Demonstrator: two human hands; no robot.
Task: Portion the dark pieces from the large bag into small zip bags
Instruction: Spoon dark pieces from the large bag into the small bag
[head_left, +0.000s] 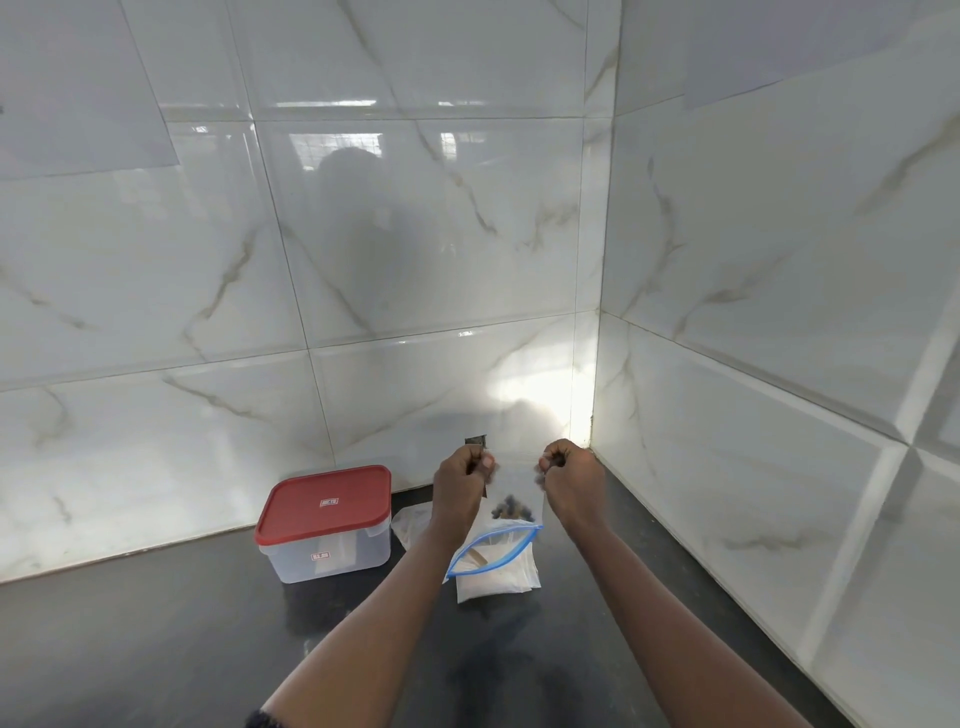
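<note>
Dark countertop (156, 649) meets marble-tiled walls (415, 234) in a corner. Right of the red-lidded container (326, 522), left hand (460, 486) and right hand (571, 483) pinch a small zip bag (514, 491).

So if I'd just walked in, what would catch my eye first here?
Probably the left hand and right hand, each pinching a top corner of a small clear bag held up near the wall corner, with dark pieces inside. After that, the red-lidded box on the dark counter to their left, and the blue-zipped bag lying just below the small one.
</note>
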